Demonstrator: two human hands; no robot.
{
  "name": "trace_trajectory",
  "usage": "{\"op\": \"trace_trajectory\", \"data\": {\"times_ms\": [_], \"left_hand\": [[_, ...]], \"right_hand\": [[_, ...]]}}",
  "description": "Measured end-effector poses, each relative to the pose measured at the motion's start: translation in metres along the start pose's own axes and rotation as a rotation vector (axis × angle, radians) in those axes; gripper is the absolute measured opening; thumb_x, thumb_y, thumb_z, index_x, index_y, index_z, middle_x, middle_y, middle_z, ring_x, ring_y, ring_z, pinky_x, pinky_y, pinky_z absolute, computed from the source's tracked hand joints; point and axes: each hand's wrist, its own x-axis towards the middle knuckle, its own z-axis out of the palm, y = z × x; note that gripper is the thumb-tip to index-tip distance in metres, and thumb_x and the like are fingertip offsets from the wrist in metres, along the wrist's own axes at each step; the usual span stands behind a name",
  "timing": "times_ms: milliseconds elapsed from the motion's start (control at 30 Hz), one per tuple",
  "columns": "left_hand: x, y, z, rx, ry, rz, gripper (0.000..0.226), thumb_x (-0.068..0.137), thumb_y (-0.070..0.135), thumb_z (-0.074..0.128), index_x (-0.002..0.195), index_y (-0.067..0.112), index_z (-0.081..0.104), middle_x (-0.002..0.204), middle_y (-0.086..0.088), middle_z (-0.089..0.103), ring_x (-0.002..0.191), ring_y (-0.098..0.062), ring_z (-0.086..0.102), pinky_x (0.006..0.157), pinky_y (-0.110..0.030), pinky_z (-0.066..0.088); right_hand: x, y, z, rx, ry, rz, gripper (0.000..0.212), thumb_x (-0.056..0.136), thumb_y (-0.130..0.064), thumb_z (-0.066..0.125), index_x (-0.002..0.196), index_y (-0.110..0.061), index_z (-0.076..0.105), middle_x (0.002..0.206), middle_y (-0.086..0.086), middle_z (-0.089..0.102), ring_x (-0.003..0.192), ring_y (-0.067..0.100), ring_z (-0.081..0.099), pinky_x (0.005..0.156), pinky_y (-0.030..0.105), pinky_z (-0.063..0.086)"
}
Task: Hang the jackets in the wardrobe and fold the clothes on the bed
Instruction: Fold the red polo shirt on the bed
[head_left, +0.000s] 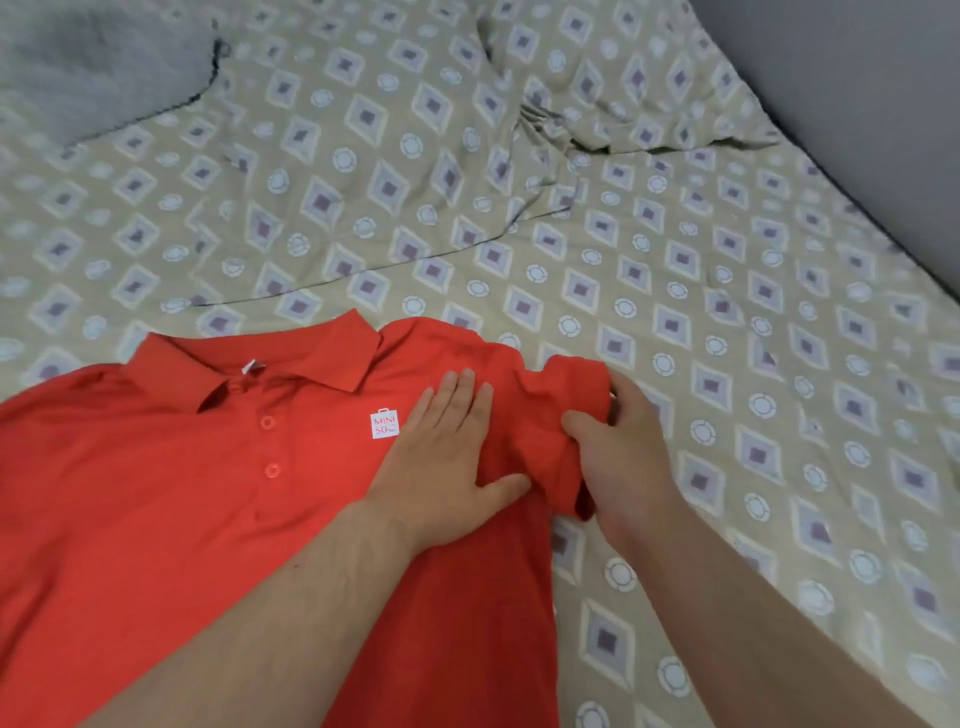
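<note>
I am on the folding step. The red polo shirt (208, 519) lies front-up on the bed (675, 260). My left hand (447, 467) rests flat on the chest, fingers (462, 389) straight and together, pinning the cloth. My right hand (623, 462) has its fingers curled round the bunched sleeve (561, 410). Next, I judge, that sleeve needs laying inward across the chest, with the crease kept straight.

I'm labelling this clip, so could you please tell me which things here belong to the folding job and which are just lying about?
In the job: red polo shirt, spread on the bed sheet; left hand pressing its chest; right hand gripping its sleeve.
Lying about: patterned pillow; grey fabric at the far corner.
</note>
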Motion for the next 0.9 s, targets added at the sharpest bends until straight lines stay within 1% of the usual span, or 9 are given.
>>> {"op": "trace_trajectory", "data": {"times_ms": [33,100,133,233,400,500,600,733,900], "left_hand": [[-0.018,-0.007,-0.002,-0.05,0.067,-0.025,0.092,0.087,0.071,0.03,0.157,0.016,0.002,0.164,-0.004,-0.011,0.144,-0.01,-0.026,0.12,-0.031,-0.014],[-0.057,-0.027,-0.01,-0.151,0.199,-0.126,0.078,0.092,0.058,0.037,0.155,0.015,0.021,0.164,-0.005,0.006,0.149,-0.012,-0.01,0.121,-0.03,-0.006],[-0.077,-0.039,-0.015,-0.181,0.251,-0.189,0.075,0.091,0.055,0.038,0.152,0.013,0.031,0.163,-0.007,0.015,0.15,-0.015,-0.001,0.122,-0.032,0.0],[-0.132,-0.083,-0.031,-0.181,0.33,-0.378,0.075,0.086,0.055,0.034,0.141,0.007,0.048,0.156,-0.015,0.033,0.149,-0.026,0.018,0.122,-0.04,0.011],[-0.211,-0.156,-0.052,-0.089,0.376,-0.67,0.072,0.083,0.05,0.037,0.133,0.002,0.056,0.145,-0.024,0.047,0.14,-0.043,0.033,0.116,-0.055,0.022],[-0.241,-0.198,-0.061,-0.048,0.333,-0.872,0.055,0.089,0.037,0.054,0.131,0.001,0.055,0.136,-0.026,0.052,0.13,-0.046,0.042,0.109,-0.056,0.033],[-0.257,-0.232,-0.069,-0.234,0.382,-0.948,0.034,0.091,0.039,0.055,0.101,0.007,0.063,0.099,-0.014,0.065,0.097,-0.037,0.059,0.083,-0.046,0.046],[-0.256,-0.261,-0.085,-0.611,0.451,-1.048,0.037,0.093,0.043,0.053,0.074,0.011,0.055,0.063,0.002,0.058,0.058,-0.017,0.054,0.056,-0.032,0.038],[-0.252,-0.291,-0.092,-0.803,0.172,-1.034,0.022,0.084,0.022,0.07,0.075,0.003,0.064,0.066,-0.01,0.062,0.056,-0.02,0.054,0.056,-0.027,0.039]], "right_hand": [[-0.007,-0.005,0.011,-0.083,-0.036,-0.08,0.05,0.081,-0.003,0.054,0.11,-0.042,0.063,0.096,-0.018,0.071,0.079,0.004,0.07,0.065,0.025,0.057],[-0.02,-0.01,0.038,-0.325,-0.129,-0.214,0.056,0.083,-0.009,0.055,0.131,-0.039,0.053,0.121,-0.017,0.064,0.108,0.004,0.062,0.093,0.028,0.05],[-0.026,-0.009,0.053,-0.455,-0.186,-0.26,0.063,0.086,-0.012,0.056,0.144,-0.033,0.043,0.139,-0.012,0.054,0.125,0.005,0.05,0.106,0.026,0.039],[-0.05,0.0,0.093,-0.661,-0.372,-0.238,0.077,0.09,-0.022,0.06,0.156,-0.027,0.02,0.161,-0.002,0.024,0.145,0.013,0.026,0.119,0.03,0.022],[-0.097,0.018,0.14,-0.72,-0.371,-0.412,0.06,0.09,-0.012,0.057,0.147,-0.025,0.041,0.162,0.006,0.019,0.148,0.019,0.024,0.12,0.033,0.025],[-0.127,0.028,0.18,-0.875,-0.441,-0.563,0.057,0.088,-0.015,0.056,0.143,-0.021,0.046,0.161,0.007,0.023,0.147,0.021,0.026,0.118,0.029,0.019],[-0.145,0.039,0.237,-1.019,-0.551,-0.77,0.055,0.089,-0.025,0.054,0.143,-0.02,0.047,0.161,0.009,0.027,0.147,0.025,0.027,0.121,0.041,0.015],[-0.148,0.051,0.301,-1.142,-0.625,-0.88,0.062,0.095,-0.045,0.037,0.153,-0.024,0.03,0.165,0.008,0.015,0.152,0.024,0.01,0.123,0.046,-0.002],[-0.149,0.069,0.313,-1.238,-0.541,-0.878,0.07,0.089,-0.051,0.031,0.153,-0.023,0.032,0.162,0.006,0.024,0.15,0.021,0.019,0.123,0.045,0.006]]}}
